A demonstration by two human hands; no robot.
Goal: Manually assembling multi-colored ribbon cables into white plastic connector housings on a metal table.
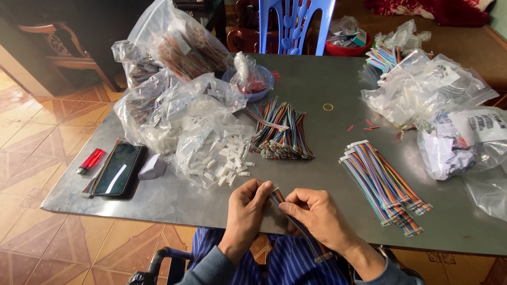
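Note:
My left hand [248,203] and my right hand [316,211] meet at the table's near edge. Between their fingertips they pinch one end of a multicoloured ribbon cable [302,229], which trails down under my right wrist to a white connector at its far end. Just beyond my left hand lies a spill of small white plastic connectors [228,157] at the mouth of a clear bag. To the right of my right hand lies a stack of ribbon cables with white connectors [381,184]. Farther back in the middle sits a heap of loose coloured wire bundles [281,132].
A grey metal table [327,79] carries clear plastic bags of parts at the left [174,100] and right [433,89], a blue bowl [252,80], a dark phone [117,170], a red lighter [91,161] and a yellow rubber band [328,107]. A blue plastic chair [296,24] stands behind.

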